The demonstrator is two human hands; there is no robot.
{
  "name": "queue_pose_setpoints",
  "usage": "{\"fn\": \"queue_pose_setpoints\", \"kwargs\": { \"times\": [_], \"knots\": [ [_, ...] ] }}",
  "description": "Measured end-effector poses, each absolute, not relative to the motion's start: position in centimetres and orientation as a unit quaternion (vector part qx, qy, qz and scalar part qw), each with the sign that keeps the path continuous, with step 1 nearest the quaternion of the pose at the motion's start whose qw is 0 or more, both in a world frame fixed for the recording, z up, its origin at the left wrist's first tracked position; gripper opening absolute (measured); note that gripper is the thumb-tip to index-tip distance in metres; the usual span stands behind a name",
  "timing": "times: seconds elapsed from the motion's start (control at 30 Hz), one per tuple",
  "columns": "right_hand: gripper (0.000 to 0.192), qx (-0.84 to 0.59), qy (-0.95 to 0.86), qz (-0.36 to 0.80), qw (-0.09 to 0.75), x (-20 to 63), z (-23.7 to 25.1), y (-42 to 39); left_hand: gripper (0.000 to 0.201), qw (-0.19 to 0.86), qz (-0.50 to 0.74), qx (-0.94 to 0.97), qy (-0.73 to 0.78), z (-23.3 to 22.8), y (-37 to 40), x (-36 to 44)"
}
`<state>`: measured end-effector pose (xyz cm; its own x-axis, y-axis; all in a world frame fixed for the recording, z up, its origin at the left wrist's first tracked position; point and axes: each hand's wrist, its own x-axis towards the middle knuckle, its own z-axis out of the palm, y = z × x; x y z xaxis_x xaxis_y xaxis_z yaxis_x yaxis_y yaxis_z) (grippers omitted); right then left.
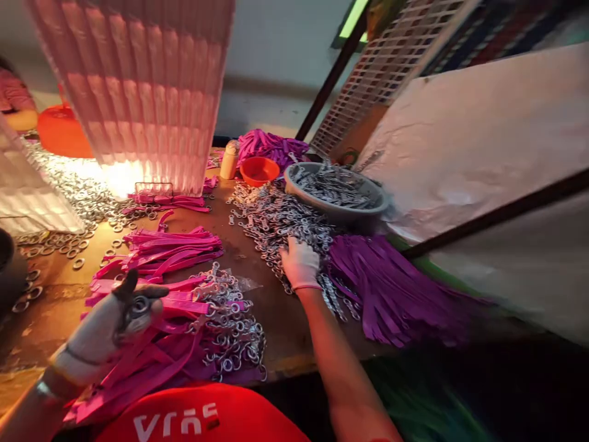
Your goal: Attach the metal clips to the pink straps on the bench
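My left hand (133, 310), in a white glove with dark fingers, is raised at the lower left. Its fingers curl around a few metal rings (139, 305) in the palm. Below it lie pink straps (138, 356) with metal fittings (234, 337) on their right ends. My right hand (300, 265), in a white glove, reaches into a heap of metal snap hooks (276, 215) at the middle of the table. Its fingertips are hidden among the hooks, so their grip does not show. Purple straps (381, 288) lie just right of this hand.
A grey basin (338, 209) full of hooks stands behind the heap, near a red bowl (259, 170) and a bottle (229, 161). Loose rings (78, 190) cover the left side under a red lamp (64, 132). A corrugated panel (151, 80) hangs there. Another person (16, 98) is far left.
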<state>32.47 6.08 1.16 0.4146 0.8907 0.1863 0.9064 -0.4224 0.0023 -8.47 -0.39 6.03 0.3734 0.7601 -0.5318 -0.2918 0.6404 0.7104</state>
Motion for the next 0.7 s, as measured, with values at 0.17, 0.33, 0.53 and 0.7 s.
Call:
{"fn": "queue_pose_setpoints", "kwargs": {
  "times": [0.17, 0.33, 0.53, 0.7],
  "knots": [
    [0.029, -0.834, -0.547, -0.067, 0.006, 32.8, -0.5, 7.1, 0.049, 0.831, 0.305, 0.259, 0.387, 7.8, -1.0, -6.4],
    [0.033, -0.831, -0.549, -0.089, 0.02, 32.3, 0.3, 6.6, 0.035, 0.768, 0.346, 0.348, 0.412, 7.2, -2.9, -7.3],
    [0.03, -0.655, -0.685, 0.029, 0.319, 25.6, 2.4, 2.0, 0.034, 0.708, 0.363, 0.393, 0.461, 6.3, -3.3, -6.7],
    [0.023, -0.483, -0.795, 0.116, 0.349, 16.9, 4.0, -2.7, 0.032, 0.713, 0.4, 0.374, 0.438, 4.7, -2.5, -5.6]
  ]
}}
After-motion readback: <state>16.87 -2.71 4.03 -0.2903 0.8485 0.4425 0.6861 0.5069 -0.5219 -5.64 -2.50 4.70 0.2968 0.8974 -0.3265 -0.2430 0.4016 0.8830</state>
